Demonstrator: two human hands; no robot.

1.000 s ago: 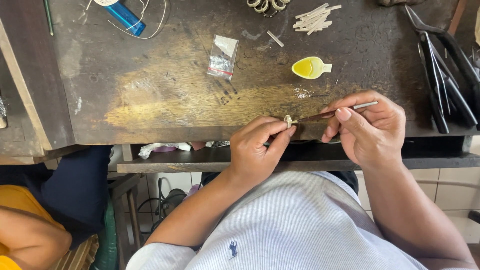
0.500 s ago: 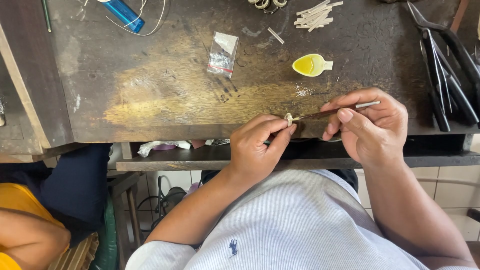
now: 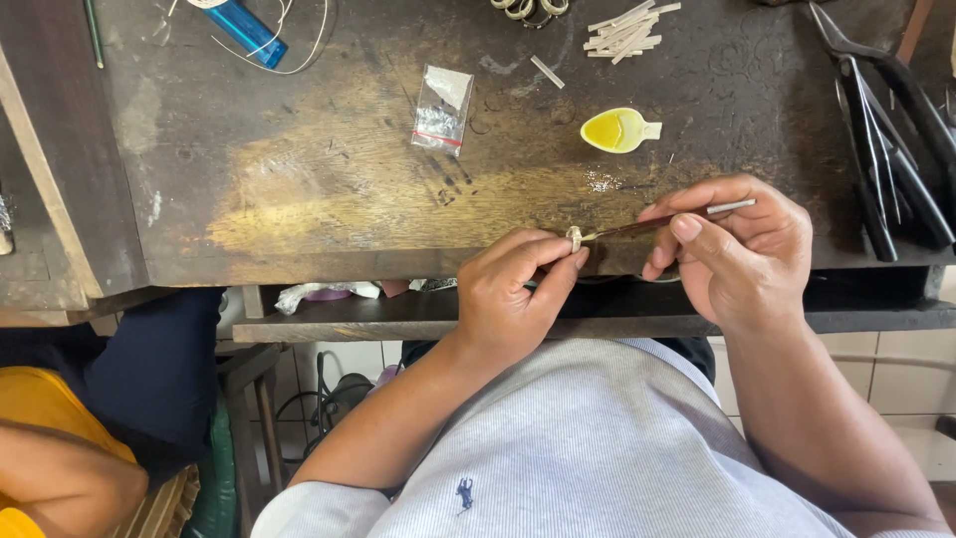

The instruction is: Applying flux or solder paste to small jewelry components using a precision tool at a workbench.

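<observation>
Head camera looks straight down on a dark, scarred wooden workbench (image 3: 299, 179) and the person's two hands at its near edge, just right of centre frame. The left hand (image 3: 508, 299) is closed in a pinch, thumb and fingertips gripping a small silver ring (image 3: 575, 237) held against the bench edge. The right hand (image 3: 742, 249) is closed around a thin metal hand tool (image 3: 687, 215), held like a pen, its tip touching the ring.

Above the hands, in the upper middle of the frame, a small yellow spoon-shaped dish (image 3: 619, 130) holds a pool of yellow liquid. To its left lies a small clear plastic bag (image 3: 441, 110) with a red strip; something silvery sits inside, too small to make out. At the top edge a bundle of pale thin sticks (image 3: 627, 28) lies loose, and a blue lighter (image 3: 244, 32) rests at upper left amid white wire. Dark pliers (image 3: 886, 149) lie along the right edge.
</observation>
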